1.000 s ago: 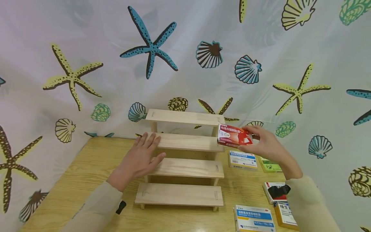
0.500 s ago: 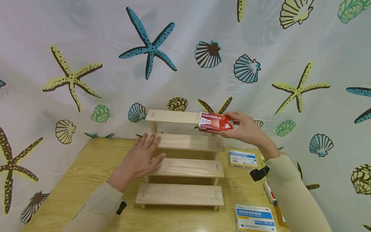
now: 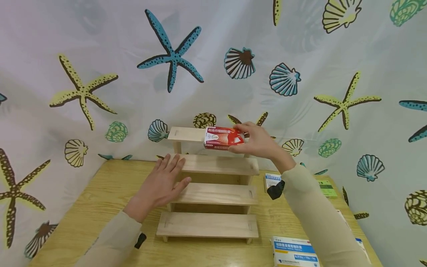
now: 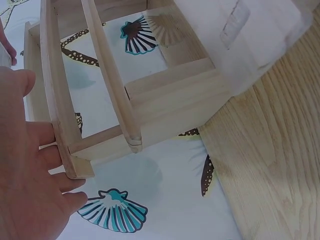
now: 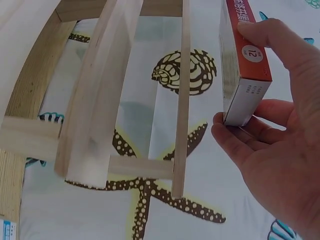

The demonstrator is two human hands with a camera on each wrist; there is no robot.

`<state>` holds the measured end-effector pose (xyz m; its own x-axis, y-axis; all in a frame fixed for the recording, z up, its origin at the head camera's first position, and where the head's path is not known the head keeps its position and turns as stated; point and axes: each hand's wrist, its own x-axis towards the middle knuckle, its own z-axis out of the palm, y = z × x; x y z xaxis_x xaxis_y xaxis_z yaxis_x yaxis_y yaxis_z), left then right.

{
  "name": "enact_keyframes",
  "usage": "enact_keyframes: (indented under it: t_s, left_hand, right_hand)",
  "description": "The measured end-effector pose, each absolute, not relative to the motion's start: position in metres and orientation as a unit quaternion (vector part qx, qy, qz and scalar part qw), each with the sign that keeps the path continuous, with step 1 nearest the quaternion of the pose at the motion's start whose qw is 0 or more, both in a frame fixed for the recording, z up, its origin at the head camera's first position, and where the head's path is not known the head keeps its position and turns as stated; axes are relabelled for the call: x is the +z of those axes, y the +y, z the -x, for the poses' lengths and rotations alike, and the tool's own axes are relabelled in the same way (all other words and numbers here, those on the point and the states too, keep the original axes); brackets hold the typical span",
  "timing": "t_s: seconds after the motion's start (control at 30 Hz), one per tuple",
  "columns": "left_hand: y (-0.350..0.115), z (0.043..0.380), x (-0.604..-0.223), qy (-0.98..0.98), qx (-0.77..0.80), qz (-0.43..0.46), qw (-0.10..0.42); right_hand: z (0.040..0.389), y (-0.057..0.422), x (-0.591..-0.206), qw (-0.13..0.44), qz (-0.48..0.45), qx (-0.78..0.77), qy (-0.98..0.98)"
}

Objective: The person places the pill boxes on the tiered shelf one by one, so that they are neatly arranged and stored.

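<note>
A four-tier wooden step rack [image 3: 218,193] stands on the table. My left hand [image 3: 158,183] rests with straight fingers on the left end of its second tier from the top. In the left wrist view those fingers lie at the edge of a rack board [image 4: 56,102]. My right hand [image 3: 258,141] pinches the right end of a red-and-white medicine box [image 3: 220,139] marked 12. In the head view the box overlaps the top tier [image 3: 186,134], label side facing me. The right wrist view has the box [image 5: 250,62] apart from the rack, between thumb and fingers.
On the table's right lie a blue-and-white medicine box [image 3: 295,252], another blue-and-white box [image 3: 271,180] partly behind the right sleeve, and a green box [image 3: 327,188]. Other boxes there are mostly hidden by the arm. A cloth [image 3: 213,74] with starfish and shells hangs behind.
My right hand has carried the medicine box leftward and slightly up, from the rack's right side to in front of the top tier's middle. The left hand has stayed put.
</note>
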<state>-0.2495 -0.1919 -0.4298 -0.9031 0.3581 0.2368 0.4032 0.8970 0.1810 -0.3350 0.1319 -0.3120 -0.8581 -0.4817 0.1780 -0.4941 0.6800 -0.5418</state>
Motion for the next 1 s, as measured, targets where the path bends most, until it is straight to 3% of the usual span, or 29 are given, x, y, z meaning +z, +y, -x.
enact_keyframes:
  t_s: [1.0]
  left_hand:
    - [-0.190, 0.250, -0.427, -0.970, -0.114, 0.193, 0.095]
  right_hand:
    - [0.372, 0.049, -0.325, -0.015, -0.277, 0.312, -0.908]
